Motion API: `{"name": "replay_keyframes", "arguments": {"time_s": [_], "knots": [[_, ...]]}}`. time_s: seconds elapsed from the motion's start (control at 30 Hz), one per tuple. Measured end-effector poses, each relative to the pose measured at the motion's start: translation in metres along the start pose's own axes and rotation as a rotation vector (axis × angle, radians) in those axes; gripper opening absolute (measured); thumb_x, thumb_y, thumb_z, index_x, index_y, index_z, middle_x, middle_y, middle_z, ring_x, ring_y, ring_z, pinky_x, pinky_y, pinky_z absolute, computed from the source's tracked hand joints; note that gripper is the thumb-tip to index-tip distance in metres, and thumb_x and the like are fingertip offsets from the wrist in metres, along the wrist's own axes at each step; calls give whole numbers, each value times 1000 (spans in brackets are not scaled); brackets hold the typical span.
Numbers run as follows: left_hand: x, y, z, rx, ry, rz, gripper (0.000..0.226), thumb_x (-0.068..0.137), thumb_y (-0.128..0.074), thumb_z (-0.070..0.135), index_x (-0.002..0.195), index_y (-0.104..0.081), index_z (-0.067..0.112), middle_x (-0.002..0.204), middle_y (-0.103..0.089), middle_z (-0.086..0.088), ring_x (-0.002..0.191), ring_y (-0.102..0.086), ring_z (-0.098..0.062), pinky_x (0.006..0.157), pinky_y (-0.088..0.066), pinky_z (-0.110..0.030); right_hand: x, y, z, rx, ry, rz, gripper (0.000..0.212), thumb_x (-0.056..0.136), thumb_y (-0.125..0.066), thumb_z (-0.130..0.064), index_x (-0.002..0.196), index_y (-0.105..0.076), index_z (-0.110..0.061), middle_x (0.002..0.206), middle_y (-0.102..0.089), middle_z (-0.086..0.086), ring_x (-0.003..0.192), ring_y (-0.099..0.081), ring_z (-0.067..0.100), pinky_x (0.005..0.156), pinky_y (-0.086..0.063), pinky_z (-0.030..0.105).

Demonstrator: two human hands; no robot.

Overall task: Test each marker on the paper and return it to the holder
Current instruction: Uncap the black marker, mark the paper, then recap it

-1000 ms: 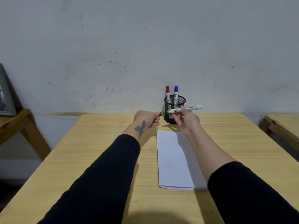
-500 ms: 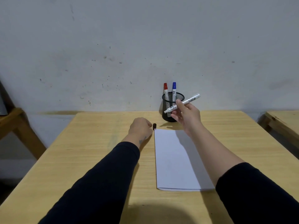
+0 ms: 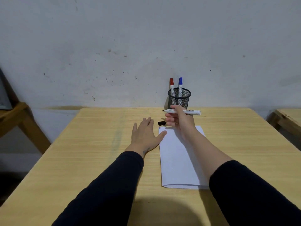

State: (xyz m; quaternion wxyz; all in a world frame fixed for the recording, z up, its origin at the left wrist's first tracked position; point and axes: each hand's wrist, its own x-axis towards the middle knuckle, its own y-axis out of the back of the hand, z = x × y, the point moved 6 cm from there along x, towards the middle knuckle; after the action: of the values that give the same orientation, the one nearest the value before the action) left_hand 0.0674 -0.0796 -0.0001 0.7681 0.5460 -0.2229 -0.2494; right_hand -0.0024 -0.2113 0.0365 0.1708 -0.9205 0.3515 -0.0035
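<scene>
My right hand [image 3: 179,120] holds an uncapped white marker [image 3: 190,111] level above the far end of the white paper [image 3: 178,159], its black tip pointing left. The marker's black cap [image 3: 161,123] lies on the table just beyond the paper's far left corner. My left hand [image 3: 145,136] lies flat and open on the table, its thumb on the paper's left edge. Small red and blue marks show at the paper's far left corner. A black mesh holder [image 3: 179,98] by the wall holds a red-capped marker [image 3: 171,86] and a blue-capped marker [image 3: 180,86].
The wooden table [image 3: 97,152] runs to a stained white wall. A second wooden table edge [image 3: 286,119] sits at the right. At the left stands a wooden frame [image 3: 19,121] with a grey object on it.
My left hand let go of the black cap, which now lies on the table, and spread flat by the paper. My right hand lowered the marker to level, tip to the left.
</scene>
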Motion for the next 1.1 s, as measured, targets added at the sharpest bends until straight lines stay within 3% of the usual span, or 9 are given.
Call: {"name": "replay_keyframes", "arguments": {"time_s": [0.13,0.3,0.4,0.63,0.8,0.97,1.1], "knots": [[0,-2,-1,36,-19,27,88,83,-24,73,150,-18,16,161,-13,2,148,-3,-14,118,0,-45,1,-3,9,-54,38,-28,21,87,-62,-25,80,-70,-7,63,-62,12,47,-55,17,41,-49,24],[0,-2,-2,47,-34,29,81,87,-25,66,150,-16,16,161,-12,3,148,-3,-14,118,0,-44,6,-2,7,-478,230,118,35,79,-65,-34,51,-56,-16,41,-58,-7,43,-55,2,47,-43,11],[1,-2,-2,45,-26,17,71,92,-25,55,151,-14,17,161,-9,3,148,-2,-13,119,1,-43,11,-1,12,-544,232,136,32,78,-60,-28,49,-56,-16,46,-59,-4,47,-55,6,53,-44,17],[-1,1,0,41,-16,-18,66,94,-26,48,151,-12,17,162,-7,3,148,0,-13,119,2,-41,12,-3,14,-634,263,126,28,78,-58,-25,55,-60,-9,49,-59,-3,45,-52,3,45,-38,8],[-2,2,1,46,-13,-26,67,94,-25,48,151,-12,16,162,-6,3,148,0,-13,120,1,-42,14,-3,15,-665,244,119,29,79,-59,-26,67,-66,-1,61,-65,3,56,-57,9,54,-42,18],[-2,2,0,46,-8,-25,67,94,-25,49,151,-12,16,162,-7,3,148,0,-13,120,1,-42,13,-3,15,-709,214,147,23,78,-58,-25,65,-62,-7,61,-62,1,53,-54,9,49,-38,16],[-2,1,-1,33,-11,-21,67,93,-26,49,151,-14,17,161,-8,4,148,-1,-12,120,1,-41,7,3,9,-342,113,170,21,79,-60,-23,65,-64,-8,52,-60,3,42,-53,11,42,-40,20]]}}
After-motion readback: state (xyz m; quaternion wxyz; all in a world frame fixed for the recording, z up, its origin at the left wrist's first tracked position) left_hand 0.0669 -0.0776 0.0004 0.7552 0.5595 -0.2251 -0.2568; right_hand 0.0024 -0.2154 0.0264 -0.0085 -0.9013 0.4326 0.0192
